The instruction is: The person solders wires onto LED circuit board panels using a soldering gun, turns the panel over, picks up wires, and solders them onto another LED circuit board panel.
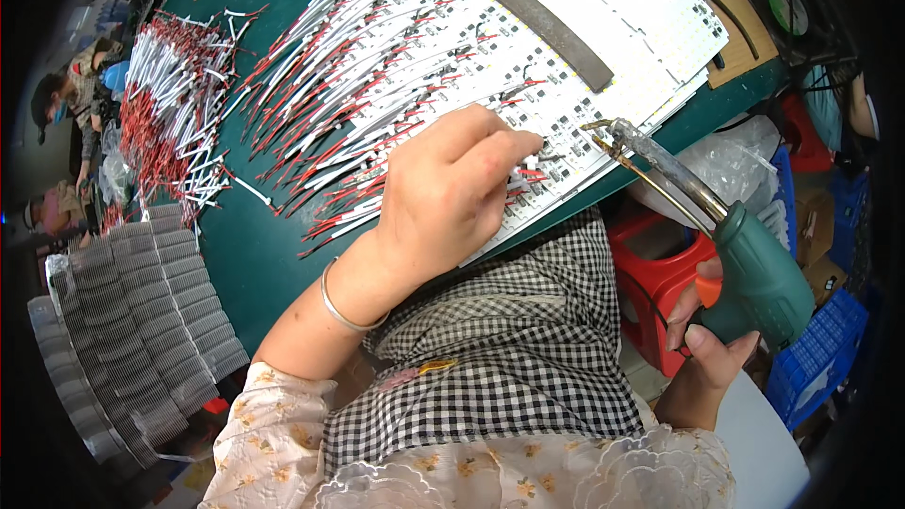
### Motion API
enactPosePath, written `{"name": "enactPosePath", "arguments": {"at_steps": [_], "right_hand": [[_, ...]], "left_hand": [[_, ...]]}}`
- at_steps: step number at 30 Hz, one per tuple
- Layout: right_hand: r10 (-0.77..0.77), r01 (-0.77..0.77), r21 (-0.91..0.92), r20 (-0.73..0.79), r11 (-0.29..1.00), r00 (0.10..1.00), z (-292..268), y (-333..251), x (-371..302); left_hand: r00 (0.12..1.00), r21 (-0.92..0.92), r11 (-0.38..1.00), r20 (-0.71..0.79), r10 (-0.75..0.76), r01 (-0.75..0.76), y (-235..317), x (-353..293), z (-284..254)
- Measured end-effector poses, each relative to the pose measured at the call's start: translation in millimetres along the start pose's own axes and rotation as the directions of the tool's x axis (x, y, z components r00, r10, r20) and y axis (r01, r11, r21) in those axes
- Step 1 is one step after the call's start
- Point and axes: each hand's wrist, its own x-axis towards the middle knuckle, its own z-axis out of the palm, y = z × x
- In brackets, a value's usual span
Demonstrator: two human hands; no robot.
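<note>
Soldering gun at three o'clock, white boards at one o'clock.
The right hand (718, 351) is grasping the green soldering gun (768, 273), whose tip points to ten o'clock, near the boards (641, 5). At the centre, the left hand (452, 190) has its fingers bent together beside red and white wires (353, 104); I cannot tell whether it pinches one. A wire pile (179, 104) lies at ten o'clock.

On the table (226, 250), loose wires (179, 99) lie left of boards (650, 19).
</note>
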Motion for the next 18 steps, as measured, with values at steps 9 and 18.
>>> {"name": "enactPosePath", "arguments": {"at_steps": [9,18], "right_hand": [[0.008,-0.008,0.009,0.007,1.000,1.000,1.9,0.5,1.7],[0.015,-0.016,0.022,0.052,1.000,0.999,1.6,2.8,3.0]], "left_hand": [[0.983,0.163,0.969,0.023,0.183,-0.184,-1.4,-3.2,8.2],[0.987,0.208,0.965,0.058,0.148,-0.157,1.6,-3.2,8.6]]}}
